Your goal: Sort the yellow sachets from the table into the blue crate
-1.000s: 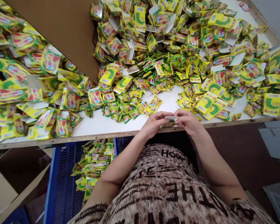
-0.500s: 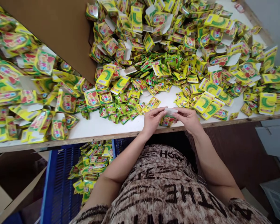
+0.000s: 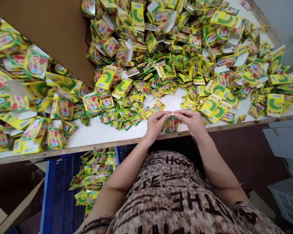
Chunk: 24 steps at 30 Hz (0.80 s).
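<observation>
At the table's front edge, a small yellow-and-green printed box (image 3: 172,125) is held upright between my two hands. My left hand (image 3: 156,126) pinches its top from the left, fingertips on the white flap. From the other side, my right hand (image 3: 192,122) pinches the same flap, thumb and forefinger together. The two hands' fingertips nearly meet over the box's top. Just beyond my left hand lie several yellow sachets (image 3: 158,106), with green sachets (image 3: 122,113) to their left. Yellow boxes (image 3: 211,104) lie past my right hand.
A large heap of printed boxes (image 3: 138,16), many with open flaps, covers the white table (image 3: 88,134). A brown cardboard panel (image 3: 51,35) stands at the left. Below the edge, a blue crate (image 3: 61,195) holds more packets. A pale plastic crate (image 3: 286,198) sits lower right.
The box's white top flap was raised and in plain sight; now it is folded down under my fingertips. My hands have come closer together. The whole view has shifted slightly.
</observation>
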Tool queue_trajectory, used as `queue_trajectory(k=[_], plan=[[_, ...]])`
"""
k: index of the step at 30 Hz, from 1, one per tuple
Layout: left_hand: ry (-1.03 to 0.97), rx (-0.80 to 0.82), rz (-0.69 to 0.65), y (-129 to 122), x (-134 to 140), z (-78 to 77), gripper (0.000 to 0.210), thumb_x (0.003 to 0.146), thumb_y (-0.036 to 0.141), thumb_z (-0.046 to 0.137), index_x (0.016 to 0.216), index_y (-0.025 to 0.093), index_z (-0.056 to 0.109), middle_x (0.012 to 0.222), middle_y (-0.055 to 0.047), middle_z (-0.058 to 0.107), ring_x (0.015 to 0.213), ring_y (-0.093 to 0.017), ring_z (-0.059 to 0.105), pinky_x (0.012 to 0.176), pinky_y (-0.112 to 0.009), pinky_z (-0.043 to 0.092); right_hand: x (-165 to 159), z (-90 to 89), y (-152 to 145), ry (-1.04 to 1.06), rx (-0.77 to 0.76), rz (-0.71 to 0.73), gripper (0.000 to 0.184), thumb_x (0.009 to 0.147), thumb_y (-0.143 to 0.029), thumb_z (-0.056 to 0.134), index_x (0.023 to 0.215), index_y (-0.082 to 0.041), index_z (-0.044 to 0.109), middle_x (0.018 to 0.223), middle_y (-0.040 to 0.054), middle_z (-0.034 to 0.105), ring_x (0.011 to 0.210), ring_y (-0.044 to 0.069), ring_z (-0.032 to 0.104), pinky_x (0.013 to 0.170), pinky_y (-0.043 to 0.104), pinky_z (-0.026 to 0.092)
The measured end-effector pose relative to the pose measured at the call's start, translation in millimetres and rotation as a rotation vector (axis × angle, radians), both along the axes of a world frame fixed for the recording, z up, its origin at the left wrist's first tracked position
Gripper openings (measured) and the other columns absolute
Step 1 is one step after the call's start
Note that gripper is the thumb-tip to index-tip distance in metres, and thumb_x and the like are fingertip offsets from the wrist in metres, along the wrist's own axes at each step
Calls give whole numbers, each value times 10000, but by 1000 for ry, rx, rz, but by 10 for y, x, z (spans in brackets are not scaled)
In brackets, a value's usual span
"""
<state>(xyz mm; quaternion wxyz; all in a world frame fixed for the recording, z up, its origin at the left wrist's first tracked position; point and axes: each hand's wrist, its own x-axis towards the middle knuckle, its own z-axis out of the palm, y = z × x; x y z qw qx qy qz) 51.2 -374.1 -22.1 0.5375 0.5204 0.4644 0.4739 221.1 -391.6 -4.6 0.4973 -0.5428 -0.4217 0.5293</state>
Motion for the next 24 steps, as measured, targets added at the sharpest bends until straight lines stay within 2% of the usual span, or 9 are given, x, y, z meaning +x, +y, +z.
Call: queue_trajectory(k=[4,7,9,13,17,21,24], plan=[[-33,-22,-40,36,27,-37,330,798,396,749,1044,176,752,867,-42,740,745,-132,645,710,-255,520,-9,-20,8,4,-9,-12,252,678,-357,843,881,-212,801,757,15,725,639,122,608,545,251,496],[22,76,-70,46,26,-41,261,802,416,746,886,169,761,834,-48,731,718,-135,637,678,-258,516,2,-26,-20,-52,60,-11,213,714,-367,821,869,-221,805,798,22,712,667,127,610,555,258,522],[94,205,-59,40,3,-35,227,810,411,744,823,185,763,827,-54,739,758,-157,657,725,-287,533,29,-33,-42,-105,107,16,202,733,-377,810,871,-230,806,837,29,706,684,132,610,578,273,544],[174,364,-86,16,-89,-29,164,814,359,755,895,221,788,898,-70,774,873,-195,705,855,-341,548,96,-69,-65,-223,198,93,215,730,-360,826,905,-238,800,892,39,683,763,154,626,662,304,562],[133,340,-161,-23,-159,-62,236,814,332,761,1022,223,783,1003,-85,784,924,-195,729,873,-324,566,105,-107,-82,-333,305,130,212,783,-327,795,979,-247,777,935,39,674,859,169,631,744,317,550],[101,299,-101,-74,-145,-119,330,827,324,751,1133,202,742,1017,-83,784,852,-164,739,793,-277,592,66,-126,-106,-383,363,114,199,824,-306,757,1019,-267,763,967,37,664,861,164,625,730,306,539],[124,368,-93,-77,-134,-150,288,835,293,744,1109,203,748,1026,-79,785,876,-164,747,801,-269,604,72,-135,-109,-410,372,117,204,841,-299,738,1042,-285,766,970,38,657,867,168,624,717,305,537]])
